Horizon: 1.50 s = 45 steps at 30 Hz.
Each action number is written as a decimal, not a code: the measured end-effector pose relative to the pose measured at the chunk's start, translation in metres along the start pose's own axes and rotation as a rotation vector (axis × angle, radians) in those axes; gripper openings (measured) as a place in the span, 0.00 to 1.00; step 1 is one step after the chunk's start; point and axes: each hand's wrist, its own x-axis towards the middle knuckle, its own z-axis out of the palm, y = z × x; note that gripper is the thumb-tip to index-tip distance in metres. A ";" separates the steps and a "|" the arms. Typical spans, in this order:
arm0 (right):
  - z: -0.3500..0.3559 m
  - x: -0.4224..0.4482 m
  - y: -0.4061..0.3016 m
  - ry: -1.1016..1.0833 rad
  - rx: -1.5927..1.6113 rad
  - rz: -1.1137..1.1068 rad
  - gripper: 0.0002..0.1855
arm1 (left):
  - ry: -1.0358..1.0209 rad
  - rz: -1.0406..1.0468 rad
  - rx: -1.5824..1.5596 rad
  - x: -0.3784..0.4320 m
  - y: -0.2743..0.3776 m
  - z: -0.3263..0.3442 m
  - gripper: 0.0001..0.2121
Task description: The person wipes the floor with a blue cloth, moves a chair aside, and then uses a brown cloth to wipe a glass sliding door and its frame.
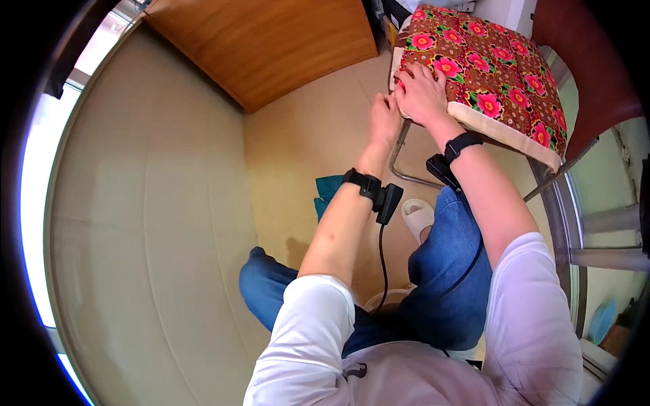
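Observation:
A flower-patterned fabric cushion (500,56) with a cream edge lies on the seat of a metal-framed chair (406,175) at the upper right. My right hand (420,94) rests on the cushion's near left corner, fingers spread over the fabric. Just left of it, at the same corner, my left hand (386,114) has its fingers curled against the cream edge; whether it pinches the cloth cannot be told. Black straps with small black devices are on both wrists, and a cable runs down from the left one.
A wooden cabinet or board (269,45) stands at the top, beside a beige wall (147,203). Teal fabric or a bag (327,189) lies on the floor behind my left forearm. The chair's brown backrest (594,76) is at right, near a glazed door or window (604,223).

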 end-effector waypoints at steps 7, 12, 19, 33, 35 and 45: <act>-0.002 0.010 -0.021 -0.238 -0.040 0.081 0.17 | -0.147 0.027 0.186 -0.078 -0.113 -0.054 0.15; 0.022 0.043 -0.080 -0.299 0.017 -0.144 0.21 | -0.261 -0.233 0.538 -0.142 -0.194 -0.124 0.16; 0.173 -0.014 -0.100 -0.581 0.380 -0.002 0.23 | -0.321 -0.312 0.852 -0.153 -0.262 -0.114 0.28; 0.329 -0.098 0.019 -1.056 0.057 0.422 0.41 | 0.011 -0.441 1.144 -0.011 -0.337 -0.138 0.26; 0.334 -0.097 0.028 -1.069 0.102 0.469 0.43 | 0.175 -0.516 1.202 -0.002 -0.353 -0.140 0.27; 0.348 -0.120 0.024 -1.096 -0.152 0.408 0.59 | -0.572 -0.053 0.858 0.054 -0.329 0.006 0.28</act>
